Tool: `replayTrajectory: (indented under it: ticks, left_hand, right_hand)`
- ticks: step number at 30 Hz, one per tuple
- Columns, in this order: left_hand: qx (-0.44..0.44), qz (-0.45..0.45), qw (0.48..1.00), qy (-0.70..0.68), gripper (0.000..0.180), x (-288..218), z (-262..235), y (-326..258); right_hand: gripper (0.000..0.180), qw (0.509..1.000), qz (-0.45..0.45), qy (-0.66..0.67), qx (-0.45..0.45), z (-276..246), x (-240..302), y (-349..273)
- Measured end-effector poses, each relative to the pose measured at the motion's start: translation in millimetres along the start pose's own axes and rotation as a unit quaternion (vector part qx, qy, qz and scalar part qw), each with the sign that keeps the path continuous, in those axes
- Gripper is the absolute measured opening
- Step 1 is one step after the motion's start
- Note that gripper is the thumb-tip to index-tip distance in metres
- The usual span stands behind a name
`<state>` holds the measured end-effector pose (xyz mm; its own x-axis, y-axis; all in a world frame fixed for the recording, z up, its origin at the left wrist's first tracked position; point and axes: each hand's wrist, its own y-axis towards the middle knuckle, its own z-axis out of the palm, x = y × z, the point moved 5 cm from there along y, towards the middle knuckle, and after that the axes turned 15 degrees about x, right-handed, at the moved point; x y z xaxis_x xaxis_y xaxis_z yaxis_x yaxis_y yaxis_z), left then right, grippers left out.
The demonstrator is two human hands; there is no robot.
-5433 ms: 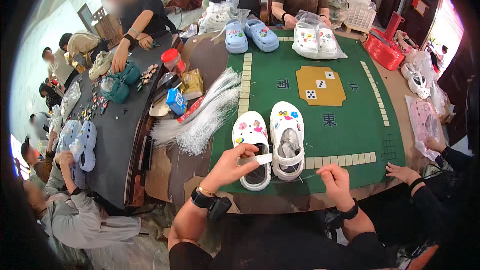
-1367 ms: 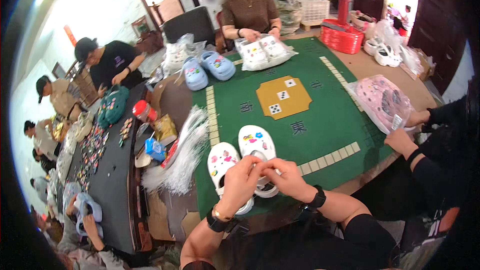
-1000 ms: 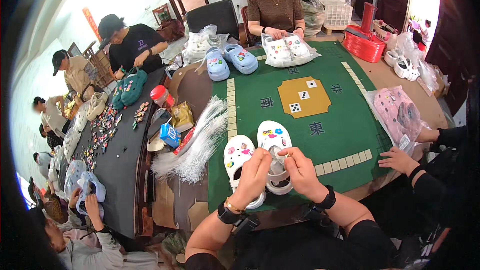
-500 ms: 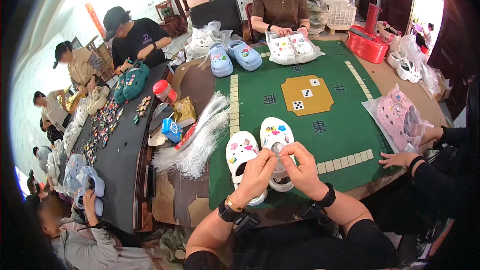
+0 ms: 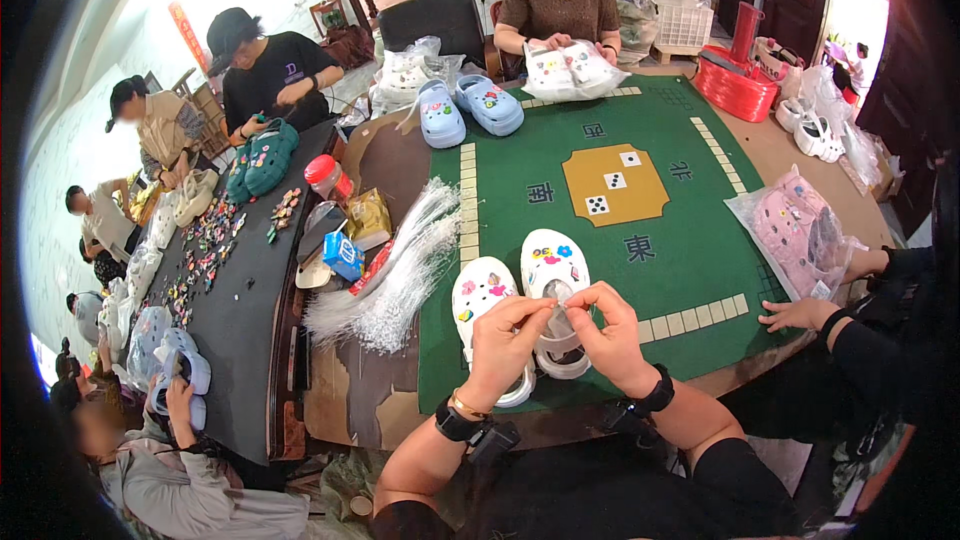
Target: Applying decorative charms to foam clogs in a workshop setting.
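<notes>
head view: the right-side shoe [image 5: 553,270] and the left-side shoe [image 5: 484,302], both white, sit next to each other on the green mat [image 5: 700,250], close to its near edge, toes pointing away from it. the left hand [image 5: 506,336] and the right hand [image 5: 608,336] come together over the opening of the right-side shoe. on each, thumb and forefinger are pinched together, the two pinches nearly meeting; whether something thin is caught in them, i can't tell from here.

i'd reckon each shoe is light, springy foam, firm enough to keep its shape and hard to hurt. smooth as it looks, it might slide a little under dry fingers. the heel end or the side of the opening seems the best place to take hold; the coloured charms [image 5: 563,251] on the toe could pop loose if tugged, so i'd leave those alone.

the fingers cover much of the right-side shoe's opening, and the greyish see-through stuff [image 5: 553,289] inside is hard to make out, perhaps crumpled plastic. the left hand hides the middle of the left-side shoe, so i can't follow its strap.
</notes>
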<state>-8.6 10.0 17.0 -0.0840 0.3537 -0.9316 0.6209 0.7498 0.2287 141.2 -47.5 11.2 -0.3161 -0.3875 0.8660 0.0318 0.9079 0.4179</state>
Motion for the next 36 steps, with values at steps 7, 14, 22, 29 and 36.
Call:
replayTrajectory:
  ticks: [7, 14, 22, 29, 36]
  left_hand:
    - [-0.014, 0.003, 1.0, 0.001, 0.014, -3.4, -1.9, -0.2]
    - [-0.014, 0.009, 1.0, 0.0, 0.013, -3.9, -1.3, -0.1]
    - [-0.025, 0.022, 0.999, 0.015, 0.013, -4.5, -2.7, -0.7]
    - [-0.026, 0.021, 0.999, 0.022, 0.012, -2.5, -2.8, -0.5]
    - [-0.028, 0.016, 0.999, 0.023, 0.011, -2.9, -3.1, -0.1]
  right_hand:
    - [0.007, 1.0, -0.01, -0.029, 0.006, 2.4, -1.7, -0.8]
    - [0.007, 0.999, -0.006, -0.041, 0.0, 2.8, -3.0, -1.0]
    - [0.008, 0.999, 0.004, -0.037, 0.006, 4.1, -1.7, 0.3]
    - [0.007, 0.999, 0.008, -0.042, 0.007, 4.9, -3.2, -0.9]
    - [0.006, 0.999, 0.008, -0.034, 0.005, 5.4, -0.9, -0.4]
